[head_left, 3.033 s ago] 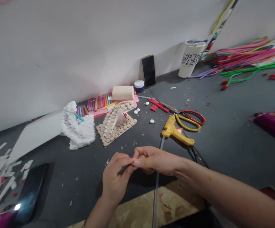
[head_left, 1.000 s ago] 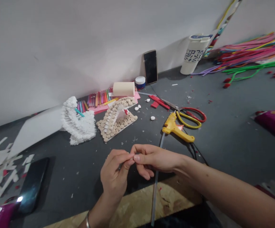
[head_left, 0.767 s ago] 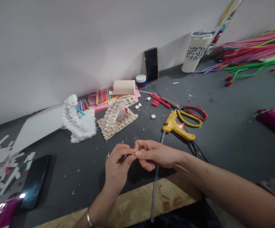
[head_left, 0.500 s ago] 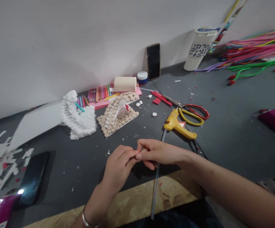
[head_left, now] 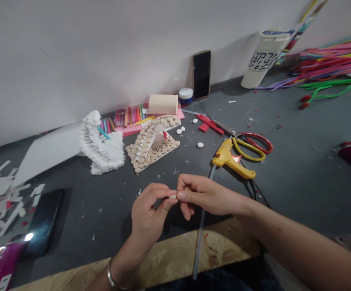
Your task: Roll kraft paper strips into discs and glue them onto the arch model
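Between the thumb and fingers of my left hand is a small whitish piece, perhaps rolled paper; most of it is covered. The fingertips of my right hand pinch at its right end, so both hands meet over the table's front. Just beyond them stands a small model covered in beige paper coils, with a stepped white strip. Left of it is a bumpy white model with a teal stick. A yellow glue gun lies right of my hands, its long glue stick reaching past my right wrist.
Scissors lie behind the glue gun. Small white pellets dot the table. A phone, a lidded jar and a tumbler stand along the wall. Paper scraps and another phone are at left, pipe cleaners at right.
My fingertips have shifted slightly, and the whitish piece now shows between them. The view has turned a little, so the table things sit slightly farther right.
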`<state>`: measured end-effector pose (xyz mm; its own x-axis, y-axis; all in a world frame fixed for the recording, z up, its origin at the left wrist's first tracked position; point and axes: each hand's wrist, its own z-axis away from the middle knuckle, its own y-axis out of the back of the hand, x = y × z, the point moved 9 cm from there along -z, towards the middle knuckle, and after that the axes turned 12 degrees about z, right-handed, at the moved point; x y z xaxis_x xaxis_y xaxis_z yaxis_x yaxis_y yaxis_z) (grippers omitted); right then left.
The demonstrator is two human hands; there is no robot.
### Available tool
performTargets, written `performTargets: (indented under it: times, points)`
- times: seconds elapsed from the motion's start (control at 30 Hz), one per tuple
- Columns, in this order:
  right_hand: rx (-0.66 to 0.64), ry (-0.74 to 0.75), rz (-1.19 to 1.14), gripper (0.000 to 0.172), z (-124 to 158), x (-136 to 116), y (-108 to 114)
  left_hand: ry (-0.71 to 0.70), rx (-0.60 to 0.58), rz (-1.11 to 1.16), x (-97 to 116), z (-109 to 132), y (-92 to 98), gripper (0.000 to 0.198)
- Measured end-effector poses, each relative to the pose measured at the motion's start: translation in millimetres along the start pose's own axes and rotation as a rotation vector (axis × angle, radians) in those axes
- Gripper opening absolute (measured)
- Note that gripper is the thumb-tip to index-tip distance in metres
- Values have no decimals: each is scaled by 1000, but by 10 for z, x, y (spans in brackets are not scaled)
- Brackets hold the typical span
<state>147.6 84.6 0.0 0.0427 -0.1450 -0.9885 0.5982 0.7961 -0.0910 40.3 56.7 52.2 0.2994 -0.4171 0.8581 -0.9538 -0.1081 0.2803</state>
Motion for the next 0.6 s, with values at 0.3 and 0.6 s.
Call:
performTargets:
  times: [0.3,0.6]
  points:
    - [-38,-74,-199,39,-51,130,-50,94,90,286,-180,31,-20,13]
    - [124,-58,-100,32,-54,145,134,-158,-100,-171,88,-14,-80,17]
